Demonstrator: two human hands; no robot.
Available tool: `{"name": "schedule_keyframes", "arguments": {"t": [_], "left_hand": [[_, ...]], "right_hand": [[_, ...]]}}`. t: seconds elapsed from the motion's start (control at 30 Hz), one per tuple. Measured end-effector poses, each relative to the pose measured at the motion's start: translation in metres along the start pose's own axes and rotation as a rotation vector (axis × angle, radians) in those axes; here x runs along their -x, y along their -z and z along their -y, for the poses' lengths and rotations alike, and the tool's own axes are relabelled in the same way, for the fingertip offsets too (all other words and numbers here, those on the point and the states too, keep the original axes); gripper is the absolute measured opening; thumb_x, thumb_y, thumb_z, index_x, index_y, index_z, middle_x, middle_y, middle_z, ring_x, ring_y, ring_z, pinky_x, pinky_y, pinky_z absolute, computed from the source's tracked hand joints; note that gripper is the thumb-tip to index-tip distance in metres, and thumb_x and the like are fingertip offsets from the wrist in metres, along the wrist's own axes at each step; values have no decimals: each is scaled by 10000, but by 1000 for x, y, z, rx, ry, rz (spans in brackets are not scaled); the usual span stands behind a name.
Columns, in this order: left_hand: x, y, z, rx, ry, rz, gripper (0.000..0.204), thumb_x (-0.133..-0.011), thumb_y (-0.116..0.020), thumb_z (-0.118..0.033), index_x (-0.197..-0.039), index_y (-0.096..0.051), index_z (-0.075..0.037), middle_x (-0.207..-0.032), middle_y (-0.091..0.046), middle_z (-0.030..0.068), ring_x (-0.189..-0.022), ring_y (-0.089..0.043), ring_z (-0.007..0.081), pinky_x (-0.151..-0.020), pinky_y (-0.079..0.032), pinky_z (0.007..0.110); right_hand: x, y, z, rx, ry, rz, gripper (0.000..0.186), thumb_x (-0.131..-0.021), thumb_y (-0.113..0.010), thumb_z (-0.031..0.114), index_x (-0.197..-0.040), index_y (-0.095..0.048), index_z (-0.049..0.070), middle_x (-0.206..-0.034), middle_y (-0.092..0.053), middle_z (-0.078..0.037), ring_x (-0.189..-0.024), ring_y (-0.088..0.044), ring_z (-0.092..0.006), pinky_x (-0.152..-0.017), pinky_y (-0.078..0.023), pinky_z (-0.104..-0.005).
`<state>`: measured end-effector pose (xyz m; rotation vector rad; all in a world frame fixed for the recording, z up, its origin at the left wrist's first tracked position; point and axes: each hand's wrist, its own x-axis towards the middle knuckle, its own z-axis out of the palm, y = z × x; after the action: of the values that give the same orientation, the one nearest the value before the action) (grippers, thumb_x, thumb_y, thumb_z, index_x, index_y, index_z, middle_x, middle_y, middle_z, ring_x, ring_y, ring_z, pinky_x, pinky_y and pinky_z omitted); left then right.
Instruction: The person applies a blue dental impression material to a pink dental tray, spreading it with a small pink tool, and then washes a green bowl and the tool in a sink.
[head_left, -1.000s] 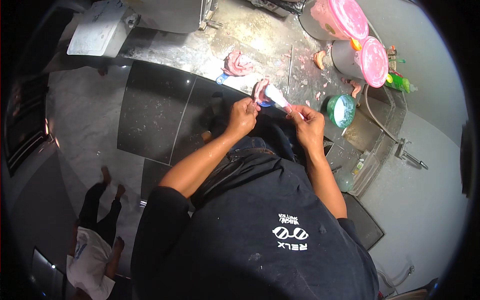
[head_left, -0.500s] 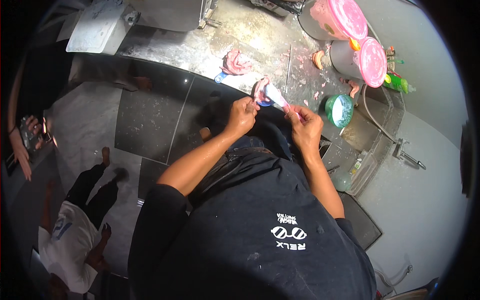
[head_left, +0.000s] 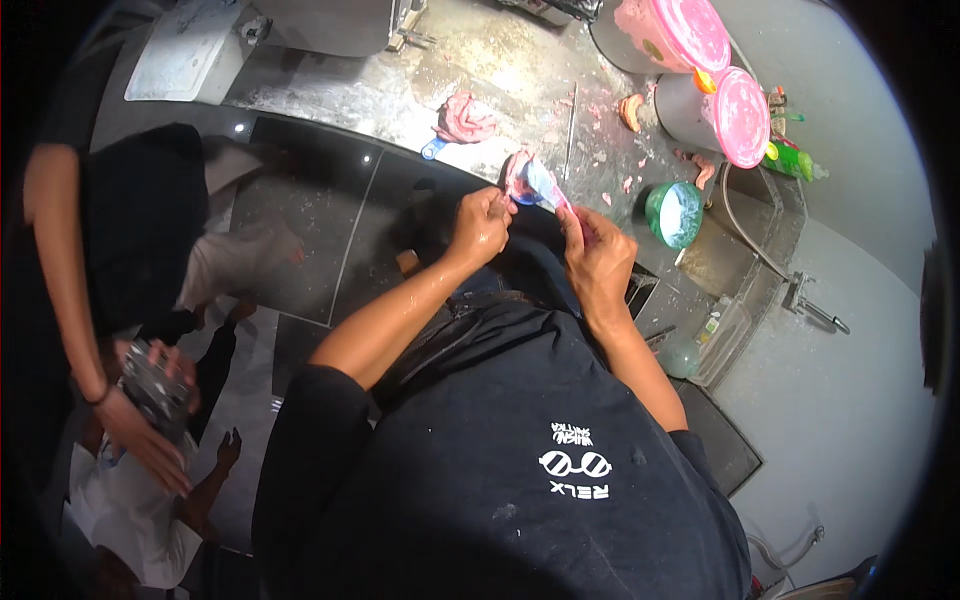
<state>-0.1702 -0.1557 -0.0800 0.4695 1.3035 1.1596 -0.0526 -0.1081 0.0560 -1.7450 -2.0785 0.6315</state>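
My left hand (head_left: pixel 480 229) is closed in a pinch at the edge of a blue impression tray (head_left: pixel 526 199) filled with lumpy pink material (head_left: pixel 517 172). The tray's grip is hidden in my fingers. In my right hand (head_left: pixel 600 257) is a spatula (head_left: pixel 543 184) with a pink handle and a pale, smeared blade. The blade touches or overlaps the tray's right side; which of the two I cannot tell. On the counter just beyond lies another mound of pink material (head_left: pixel 467 121) with a blue handle (head_left: pixel 433 148) sticking out. A green bowl (head_left: pixel 676 216) with white stuff inside stands to the right.
Pink scraps litter the stained counter (head_left: pixel 490 50). Two pink-lidded buckets (head_left: pixel 742 118) stand at the back right, near a green bottle (head_left: pixel 795 160). A sink with a tap (head_left: pixel 820 318) is at right. Two other people are at left, one holding a dark device (head_left: pixel 157 385).
A person in dark clothes with the dark device has moved farther into view at left. My hands stay at the tray; my right hand and the spatula have shifted slightly.
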Motion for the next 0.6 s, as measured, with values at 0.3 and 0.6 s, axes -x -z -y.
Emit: {"name": "schedule_keyframes", "arguments": {"t": [0.3,0.6], "left_hand": [[10,-4,-2,46,27,2,281,-1019,-411,-107,-812,-533,38,-570,-422,11,-379,-386,84,-356,-321,265],[2,-6,-6,32,28,14,271,-1014,-408,-97,-814,-533,36,-578,-427,12,-384,-389,88,-360,-328,264]], "right_hand": [[15,-3,-1,158,324,-89,144,-850,-702,139,-838,-650,6,-642,-583,-154,-554,-597,-339,-493,-452,-392],[15,-9,3,316,372,-140,150,-848,-699,148,-793,-627,28,-598,-549,-116,-512,-578,-304,-469,-440,-388]]}}
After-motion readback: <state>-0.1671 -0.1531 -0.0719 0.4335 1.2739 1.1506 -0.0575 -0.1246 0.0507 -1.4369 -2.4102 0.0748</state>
